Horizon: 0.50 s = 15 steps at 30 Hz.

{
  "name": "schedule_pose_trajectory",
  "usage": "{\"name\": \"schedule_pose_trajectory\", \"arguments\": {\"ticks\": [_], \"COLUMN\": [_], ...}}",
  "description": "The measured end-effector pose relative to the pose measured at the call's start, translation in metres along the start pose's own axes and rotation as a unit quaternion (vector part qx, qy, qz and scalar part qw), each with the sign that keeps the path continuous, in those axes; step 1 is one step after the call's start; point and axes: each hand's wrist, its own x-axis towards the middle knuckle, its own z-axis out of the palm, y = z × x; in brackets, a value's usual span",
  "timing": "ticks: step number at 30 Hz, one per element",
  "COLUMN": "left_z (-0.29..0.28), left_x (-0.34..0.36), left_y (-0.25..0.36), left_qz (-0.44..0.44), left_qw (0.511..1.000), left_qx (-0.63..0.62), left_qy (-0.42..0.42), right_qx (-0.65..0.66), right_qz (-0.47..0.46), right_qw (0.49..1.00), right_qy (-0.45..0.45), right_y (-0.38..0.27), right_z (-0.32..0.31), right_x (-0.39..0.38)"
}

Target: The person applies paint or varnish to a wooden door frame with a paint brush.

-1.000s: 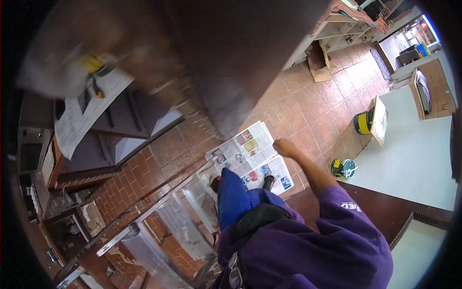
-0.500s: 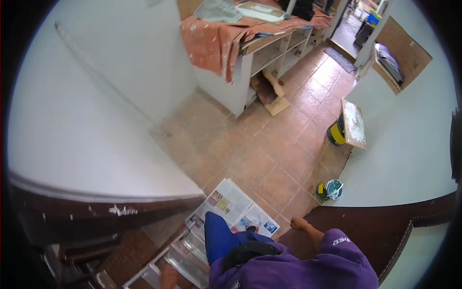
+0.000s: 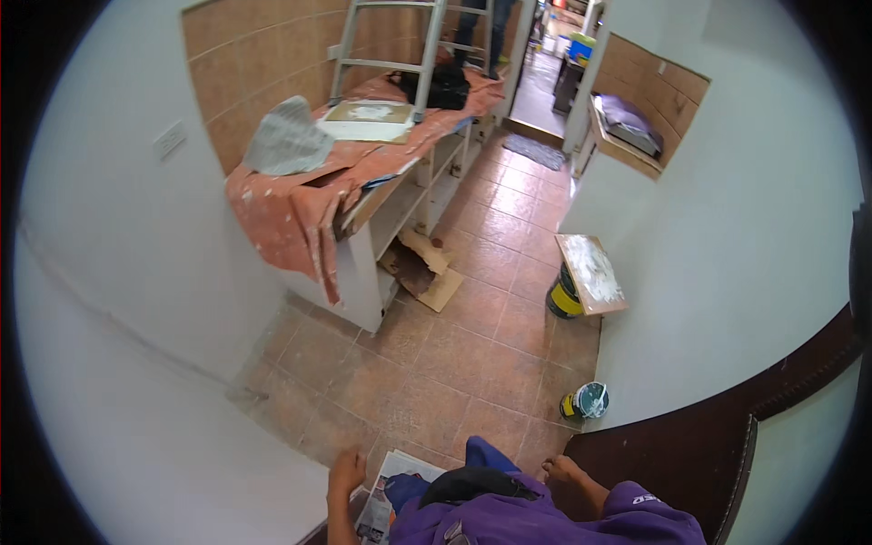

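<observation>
My left hand (image 3: 347, 472) hangs in front of me with its fingers curled in, and nothing shows in it. Just to its right, newspaper sheets (image 3: 409, 465) lie on the tiled floor, partly hidden by my body. My right hand (image 3: 565, 470) is held low on the other side, also closed, with no object visible in it. Beside that hand is a dark brown wooden panel (image 3: 672, 454). Ahead of it stands a small dark tub (image 3: 584, 401) with whitish material and what looks like a tool handle inside.
On the left, an orange cloth (image 3: 282, 218) covers a counter bearing a ladder (image 3: 381, 64); another person's legs (image 3: 472, 32) show behind it. Torn cardboard (image 3: 440, 289) lies by the open shelves. At right, a white-smeared board (image 3: 592, 272) rests on a black-and-yellow bucket (image 3: 565, 295).
My view has moved forward and tilted up, bringing the ladder and the person's legs into sight. My left hand has come up into clear view; the newspaper now sits lower, mostly beneath me.
</observation>
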Motion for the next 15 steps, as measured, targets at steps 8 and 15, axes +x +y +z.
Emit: {"name": "schedule_pose_trajectory", "arguments": {"ticks": [8, 15], "left_z": [0.017, 0.056], "left_x": [0.191, 0.24], "left_y": [0.103, 0.158], "left_qz": [0.08, -0.01], "left_qw": [0.988, 0.94], "left_qx": [0.078, 0.045], "left_qy": [-0.11, -0.339], "right_qx": [-0.119, -0.041], "right_qz": [-0.09, -0.006], "right_qw": [0.989, 0.991], "right_qy": [0.006, 0.124], "right_y": [0.079, 0.098], "right_z": [0.001, -0.131], "right_x": [0.035, 0.132]}}
